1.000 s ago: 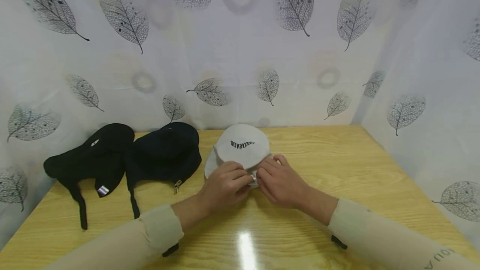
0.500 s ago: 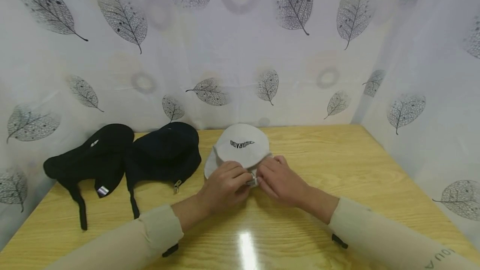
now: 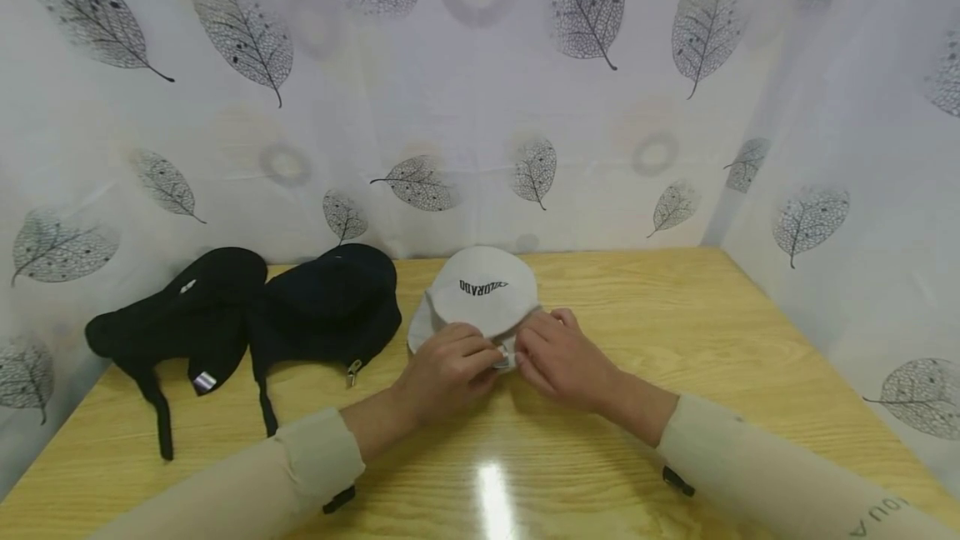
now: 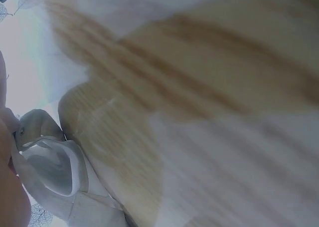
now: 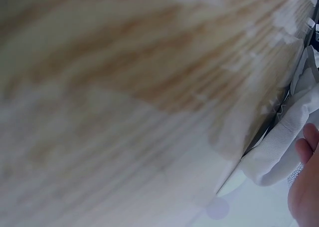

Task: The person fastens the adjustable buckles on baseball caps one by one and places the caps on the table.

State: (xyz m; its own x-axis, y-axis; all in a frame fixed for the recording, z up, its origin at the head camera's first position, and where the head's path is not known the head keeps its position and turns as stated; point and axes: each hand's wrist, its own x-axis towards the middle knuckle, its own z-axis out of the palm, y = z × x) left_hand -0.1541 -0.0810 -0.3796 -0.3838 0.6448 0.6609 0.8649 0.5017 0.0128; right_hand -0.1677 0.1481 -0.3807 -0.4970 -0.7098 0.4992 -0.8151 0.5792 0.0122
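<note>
A white cap (image 3: 487, 261) with dark COLORADO lettering, upside down in the head view, sits on the table at mid-back. Both hands are at its near edge, around a small shiny metal buckle (image 3: 502, 355) on the strap. From the left, my left hand (image 3: 447, 367) pinches the strap beside the buckle. My right hand (image 3: 564, 363) pinches the strap from the other side, fingertips right at the buckle. In the left wrist view the cap (image 4: 99, 209) shows at lower left by the fingers. The right wrist view shows its pale fabric (image 5: 284, 142) beside the fingertips.
Two dark caps lie to the left on the wooden table (image 3: 675, 315): a black cap (image 3: 217, 298) with a hanging strap, and a navy cap (image 3: 330, 298) with a metal buckle (image 3: 355, 372). A leaf-patterned curtain (image 3: 480, 107) stands behind the table.
Both hands stay at the cap's near edge with only small finger movements. The buckle showed more fully half a second ago. The dark caps have not moved.
</note>
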